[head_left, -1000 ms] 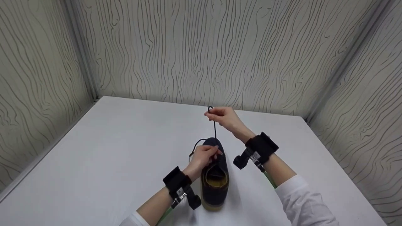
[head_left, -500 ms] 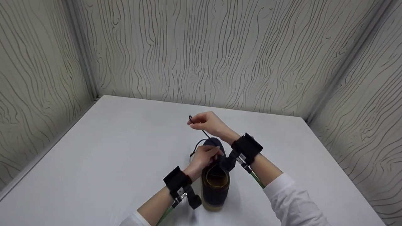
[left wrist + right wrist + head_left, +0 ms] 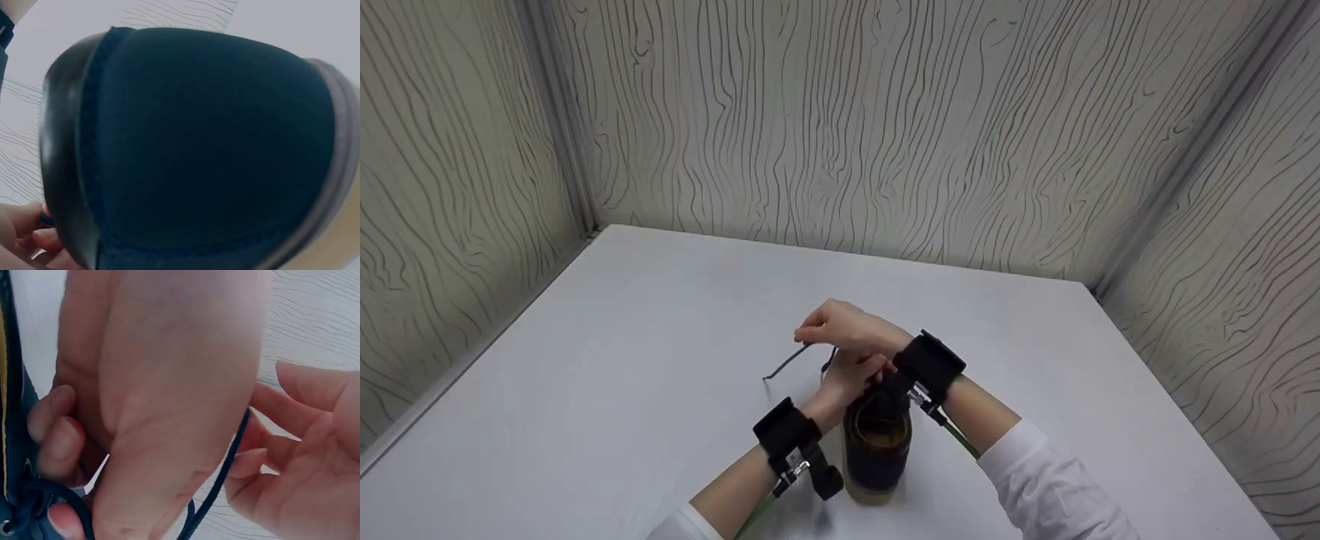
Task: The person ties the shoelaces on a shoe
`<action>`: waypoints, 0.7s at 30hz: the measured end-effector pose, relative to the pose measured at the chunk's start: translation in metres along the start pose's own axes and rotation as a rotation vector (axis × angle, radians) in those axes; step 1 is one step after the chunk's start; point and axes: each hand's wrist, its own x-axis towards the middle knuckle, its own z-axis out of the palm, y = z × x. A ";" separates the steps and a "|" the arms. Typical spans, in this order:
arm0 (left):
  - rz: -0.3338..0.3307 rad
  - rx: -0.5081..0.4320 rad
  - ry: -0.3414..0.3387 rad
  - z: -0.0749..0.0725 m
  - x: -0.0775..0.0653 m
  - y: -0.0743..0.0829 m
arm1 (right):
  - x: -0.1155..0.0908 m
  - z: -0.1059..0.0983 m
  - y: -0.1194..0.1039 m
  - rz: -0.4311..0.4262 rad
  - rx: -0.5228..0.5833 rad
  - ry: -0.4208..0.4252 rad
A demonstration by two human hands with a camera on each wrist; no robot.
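A dark blue shoe (image 3: pixel 876 469) with a tan sole stands on the table, its heel toward me. My left hand (image 3: pixel 846 381) is over the laced front of the shoe and pinches a shoelace, whose loop (image 3: pixel 70 492) shows by its fingers in the right wrist view. Crossing above it, my right hand (image 3: pixel 847 326) pinches the other shoelace (image 3: pixel 787 361), its free end sticking out to the left. The shoe's heel (image 3: pixel 208 140) fills most of the left wrist view. Both hands hide the toe and the knot area in the head view.
A white table (image 3: pixel 675 300) lies under the shoe. Behind it rises a wood-grain patterned wall (image 3: pixel 825 127), with similar walls left and right. Black wrist straps (image 3: pixel 931 365) with cameras and green cables sit on both forearms.
My right hand has come down and leftward with its shoelace, from beyond the toe to across the left hand. The left hand and the shoe have stayed nearly still.
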 end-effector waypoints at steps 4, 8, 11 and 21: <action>0.014 0.021 0.005 0.002 -0.008 0.012 | -0.007 -0.006 0.001 -0.010 0.018 0.086; 0.012 0.018 0.025 0.002 -0.009 0.013 | -0.022 -0.017 0.006 -0.026 0.040 0.195; -0.035 0.012 0.047 0.002 -0.007 0.010 | -0.039 -0.022 0.013 -0.030 0.072 0.251; -0.103 -0.043 0.060 0.001 0.004 -0.007 | -0.083 -0.009 0.051 0.081 0.080 0.354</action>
